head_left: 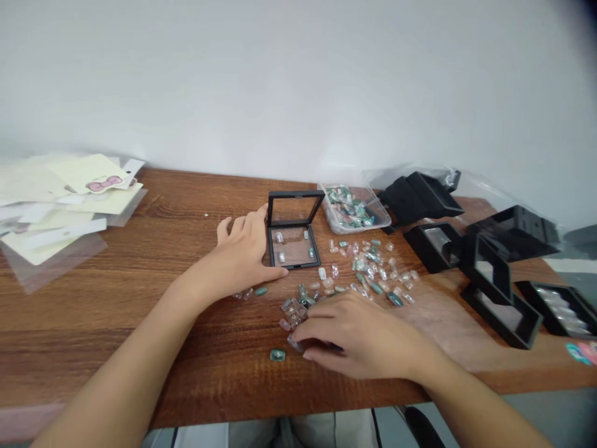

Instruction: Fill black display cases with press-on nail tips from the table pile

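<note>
The left forearm (153, 339) slants in from the near left; the left hand (245, 255) is farther off, back upward, fingers (238, 225) slightly spread, thumb (276, 272) stretched right. The right forearm (466, 392) leads from the near right to the right hand (359, 336), fingers bent leftward.

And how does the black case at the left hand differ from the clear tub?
The black case has a raised lid; the clear tub shows no lid. The case holds four pieces spaced apart; the tub holds a crowded heap. Both rest on the wooden table.
</note>
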Tool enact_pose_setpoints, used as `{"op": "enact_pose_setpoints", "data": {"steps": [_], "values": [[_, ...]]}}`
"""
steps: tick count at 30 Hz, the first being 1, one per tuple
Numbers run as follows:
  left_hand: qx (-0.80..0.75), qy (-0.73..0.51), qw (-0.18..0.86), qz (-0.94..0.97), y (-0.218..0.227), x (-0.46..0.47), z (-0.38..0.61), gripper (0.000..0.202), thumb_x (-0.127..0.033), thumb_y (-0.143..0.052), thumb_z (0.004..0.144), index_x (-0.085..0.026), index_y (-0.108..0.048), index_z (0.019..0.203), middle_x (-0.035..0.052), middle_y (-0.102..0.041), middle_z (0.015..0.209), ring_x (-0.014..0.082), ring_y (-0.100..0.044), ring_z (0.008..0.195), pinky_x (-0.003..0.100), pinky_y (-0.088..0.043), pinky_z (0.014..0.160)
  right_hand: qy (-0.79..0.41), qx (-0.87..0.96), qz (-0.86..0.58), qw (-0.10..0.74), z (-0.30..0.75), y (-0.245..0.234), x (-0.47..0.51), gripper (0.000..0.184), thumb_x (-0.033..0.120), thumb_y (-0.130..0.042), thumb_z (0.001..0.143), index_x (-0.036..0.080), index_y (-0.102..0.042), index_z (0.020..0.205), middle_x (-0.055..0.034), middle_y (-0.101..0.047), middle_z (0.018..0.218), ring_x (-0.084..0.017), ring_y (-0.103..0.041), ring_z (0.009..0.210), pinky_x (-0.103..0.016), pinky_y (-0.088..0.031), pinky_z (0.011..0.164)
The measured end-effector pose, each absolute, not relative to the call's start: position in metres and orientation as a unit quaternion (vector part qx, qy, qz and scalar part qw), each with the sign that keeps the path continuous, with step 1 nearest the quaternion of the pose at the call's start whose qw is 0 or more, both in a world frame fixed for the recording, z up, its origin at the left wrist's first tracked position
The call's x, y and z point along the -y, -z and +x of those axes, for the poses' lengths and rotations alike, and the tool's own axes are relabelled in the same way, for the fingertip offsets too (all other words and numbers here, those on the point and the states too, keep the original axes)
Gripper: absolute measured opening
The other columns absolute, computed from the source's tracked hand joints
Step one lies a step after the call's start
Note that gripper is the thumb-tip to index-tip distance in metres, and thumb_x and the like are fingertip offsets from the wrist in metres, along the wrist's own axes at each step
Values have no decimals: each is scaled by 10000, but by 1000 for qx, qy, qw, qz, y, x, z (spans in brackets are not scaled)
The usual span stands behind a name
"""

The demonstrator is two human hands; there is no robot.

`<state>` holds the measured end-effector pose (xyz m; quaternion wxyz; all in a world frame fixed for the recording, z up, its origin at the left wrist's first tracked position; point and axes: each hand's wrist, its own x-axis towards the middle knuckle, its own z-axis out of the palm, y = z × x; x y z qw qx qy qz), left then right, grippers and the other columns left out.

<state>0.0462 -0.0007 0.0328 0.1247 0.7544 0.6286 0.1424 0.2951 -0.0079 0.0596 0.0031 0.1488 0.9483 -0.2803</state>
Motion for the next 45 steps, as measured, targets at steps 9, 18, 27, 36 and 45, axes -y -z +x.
{"op": "enact_pose_setpoints", "data": {"steps": [9,18,27,36,45], "values": [[-628,-138,117,757,-32,1,46,1110,-641,-660,741,-159,-34,1520,204,-404,1405,405,-353,1354,610,-130,1123,251,-958,140,15,294,-53,8,209,326,-520,993,252,-683,1102,-1,-727,925,-150,-644,834,-267,-411,707],[-612,-131,107,772,-34,5,52,1099,-615,-656,758,-152,-22,1527,214,-417,1404,393,-366,1344,622,-126,1126,257,-950,162,-75,297,-60,-1,170,297,-582,947,222,-673,1071,22,-686,801,-116,-601,685,-252,-398,642],[-597,-119,116,785,-36,10,64,1079,-590,-649,753,-139,-50,1530,226,-370,1470,397,-341,1355,635,-134,1128,129,-931,283,-192,298,-48,-18,209,292,-577,963,155,-685,1077,-18,-672,763,-128,-589,640,-250,-407,598],[-594,-126,114,787,-36,12,68,1071,-582,-653,746,-120,-77,1522,232,-380,1466,403,-357,1344,630,-145,1126,119,-921,323,-183,289,-40,-21,211,294,-564,972,180,-692,1095,-18,-702,790,-131,-620,665,-248,-428,622],[-590,-133,114,789,-34,11,67,1080,-588,-653,735,-153,-65,1530,218,-377,1472,411,-362,1336,632,-144,1121,133,-921,329,-161,285,-38,-22,223,282,-556,968,167,-697,1097,-36,-725,844,-149,-642,700,-268,-465,657]]}}
